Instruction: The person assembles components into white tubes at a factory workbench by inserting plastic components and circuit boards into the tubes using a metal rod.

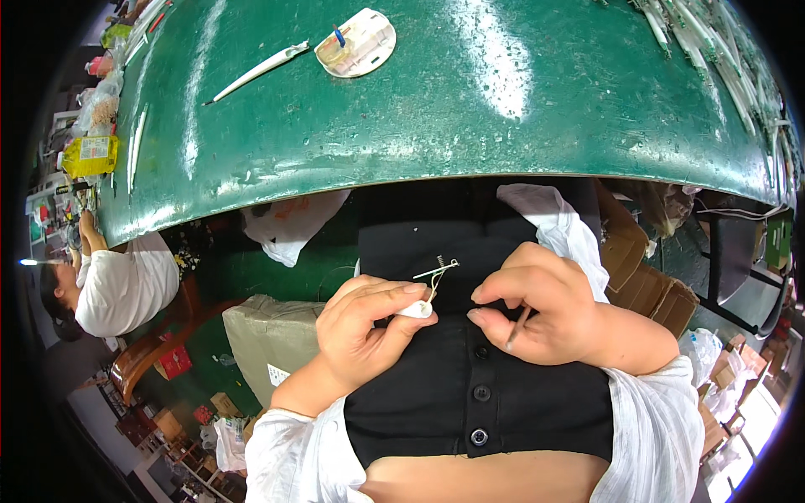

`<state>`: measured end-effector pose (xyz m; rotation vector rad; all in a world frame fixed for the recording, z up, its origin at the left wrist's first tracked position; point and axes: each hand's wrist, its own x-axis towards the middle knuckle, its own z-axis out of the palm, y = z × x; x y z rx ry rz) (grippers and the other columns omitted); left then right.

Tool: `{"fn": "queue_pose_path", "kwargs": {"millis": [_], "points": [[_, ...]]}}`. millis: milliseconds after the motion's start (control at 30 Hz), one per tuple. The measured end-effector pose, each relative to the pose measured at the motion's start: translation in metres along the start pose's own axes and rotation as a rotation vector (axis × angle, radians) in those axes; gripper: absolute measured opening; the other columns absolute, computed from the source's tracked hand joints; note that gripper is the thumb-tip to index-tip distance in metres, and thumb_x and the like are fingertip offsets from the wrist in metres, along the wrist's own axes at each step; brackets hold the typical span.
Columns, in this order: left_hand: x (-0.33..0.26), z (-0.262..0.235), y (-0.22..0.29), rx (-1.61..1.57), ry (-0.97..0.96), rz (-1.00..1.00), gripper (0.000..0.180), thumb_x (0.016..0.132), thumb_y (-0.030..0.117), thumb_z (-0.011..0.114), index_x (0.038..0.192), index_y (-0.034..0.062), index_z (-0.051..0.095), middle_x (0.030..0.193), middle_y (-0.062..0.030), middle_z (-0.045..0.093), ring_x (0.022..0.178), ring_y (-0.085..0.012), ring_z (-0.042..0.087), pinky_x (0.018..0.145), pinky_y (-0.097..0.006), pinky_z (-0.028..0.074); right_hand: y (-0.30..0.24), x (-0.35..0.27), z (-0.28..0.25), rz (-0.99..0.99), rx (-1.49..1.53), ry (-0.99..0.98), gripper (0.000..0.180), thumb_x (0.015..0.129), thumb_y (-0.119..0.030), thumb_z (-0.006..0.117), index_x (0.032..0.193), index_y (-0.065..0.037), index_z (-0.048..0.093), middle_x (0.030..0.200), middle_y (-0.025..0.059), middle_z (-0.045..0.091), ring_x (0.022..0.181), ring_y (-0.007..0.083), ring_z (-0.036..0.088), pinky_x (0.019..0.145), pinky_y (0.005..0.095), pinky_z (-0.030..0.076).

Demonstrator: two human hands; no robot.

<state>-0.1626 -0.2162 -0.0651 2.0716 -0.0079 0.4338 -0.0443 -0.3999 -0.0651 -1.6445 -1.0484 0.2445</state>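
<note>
The fingers [401, 295] of the left hand [362, 335] are closed around a small white plastic tube-shaped part [416, 309], pinched between the thumb and the forefinger. From this part a thin bent metal wire with a little coil spring [438, 269] sticks up and to the right. The right hand [537, 306] is just beside it, with the fingers curled closed on a thin brown stick-like tool [516, 327] that points down from the palm. Both hands are held in front of the person's black buttoned garment [470, 377], below the edge of the green tabletop [470, 109], and they do not touch each other.

On the tabletop, well apart from the hands, lies a white oval plastic casing [356, 44] and near it a long white plastic rod [256, 73]. At the far right edge there is a heap of thin pale rods [713, 50]. Another person in a white shirt [117, 285] sits at the left.
</note>
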Motion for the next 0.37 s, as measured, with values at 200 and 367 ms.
{"fn": "queue_pose_path", "kwargs": {"millis": [200, 367], "points": [[0.0034, 0.0000, -0.0015, 0.103, -0.035, 0.088, 0.030, 0.069, 0.007, 0.078, 0.095, 0.0042, 0.064, 0.084, -0.0063, 0.070, 0.073, -0.0184, 0.067, 0.065, -0.027, 0.048, 0.0007, 0.0040, 0.0009, -0.099, 0.039, -0.035, 0.022, 0.070, -0.004, 0.073, 0.088, -0.006, 0.062, 0.068, 0.0039, 0.050, 0.051, 0.0167, 0.053, 0.041, 0.0273, 0.041], [0.0052, -0.0016, 0.0015, 0.139, -0.106, 0.089, 0.032, 0.069, 0.009, 0.078, 0.097, 0.0047, 0.064, 0.089, -0.0061, 0.070, 0.079, -0.0190, 0.067, 0.067, -0.028, 0.049, 0.0011, 0.0053, 0.0046, -0.139, 0.029, -0.058, 0.024, 0.066, -0.005, 0.079, 0.086, -0.006, 0.065, 0.068, 0.0032, 0.055, 0.050, 0.0119, 0.052, 0.040, 0.0230, 0.036]]}}
